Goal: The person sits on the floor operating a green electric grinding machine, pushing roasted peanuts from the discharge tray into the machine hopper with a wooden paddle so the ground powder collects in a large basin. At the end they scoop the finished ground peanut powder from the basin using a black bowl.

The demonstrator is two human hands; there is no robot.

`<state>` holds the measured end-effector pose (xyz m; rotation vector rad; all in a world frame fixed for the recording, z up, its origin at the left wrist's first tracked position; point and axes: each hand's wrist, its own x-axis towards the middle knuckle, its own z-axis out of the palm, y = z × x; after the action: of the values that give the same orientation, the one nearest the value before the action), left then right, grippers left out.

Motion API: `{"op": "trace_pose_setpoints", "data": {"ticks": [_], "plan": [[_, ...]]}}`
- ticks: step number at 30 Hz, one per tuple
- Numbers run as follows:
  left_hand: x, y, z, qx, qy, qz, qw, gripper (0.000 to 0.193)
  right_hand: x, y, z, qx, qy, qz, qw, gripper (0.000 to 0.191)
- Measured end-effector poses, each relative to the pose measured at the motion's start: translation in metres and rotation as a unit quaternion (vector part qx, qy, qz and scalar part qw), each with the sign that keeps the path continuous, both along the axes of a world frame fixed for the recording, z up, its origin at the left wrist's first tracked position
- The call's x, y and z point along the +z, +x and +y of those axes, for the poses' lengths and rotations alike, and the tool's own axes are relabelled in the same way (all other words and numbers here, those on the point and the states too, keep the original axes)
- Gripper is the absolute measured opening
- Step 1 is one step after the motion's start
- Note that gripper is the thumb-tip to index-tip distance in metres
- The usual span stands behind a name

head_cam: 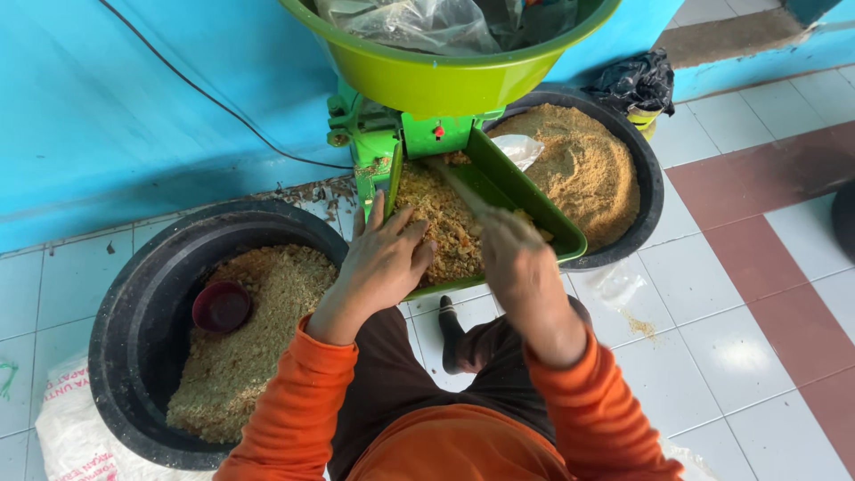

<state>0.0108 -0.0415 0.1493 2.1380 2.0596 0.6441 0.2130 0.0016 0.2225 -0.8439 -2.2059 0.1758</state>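
Orange sleeves (294,401): left hand (383,263) flat on crumbly feed (441,218), right hand (517,254) gripping stick (459,187)

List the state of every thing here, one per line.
Green tray: tilted, holding coarse mash.
Left hand: flat on the mash.
Right hand: gripping a stick.
Left tub: partly filled, red bowl inside.
Far tub: heaped with meal.

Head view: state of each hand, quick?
Left hand: open, fingers spread flat on the crumbly mix in the green tray.
Right hand: closed on a stick, motion-blurred.
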Motion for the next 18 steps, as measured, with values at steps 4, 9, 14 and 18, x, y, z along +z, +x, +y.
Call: {"op": "trace_pose_setpoints", "data": {"ticks": [4,9,14,18], "plan": [[-0.002,-0.002,0.001,-0.011,0.021,0.012,1.0,0.042,0.011,0.025,0.013,-0.019,0.023,0.016,0.999,0.017],[-0.009,-0.004,0.004,-0.014,0.01,-0.004,1.0,0.042,0.043,0.091,-0.014,-0.05,-0.079,-0.023,0.995,0.019],[-0.009,-0.004,0.004,-0.014,0.001,0.006,1.0,0.044,0.027,0.062,0.009,-0.025,-0.024,-0.054,0.998,0.018],[-0.006,-0.003,0.001,-0.01,0.005,0.01,1.0,0.045,-0.004,0.028,0.036,0.024,-0.021,-0.03,0.999,0.017]]}}
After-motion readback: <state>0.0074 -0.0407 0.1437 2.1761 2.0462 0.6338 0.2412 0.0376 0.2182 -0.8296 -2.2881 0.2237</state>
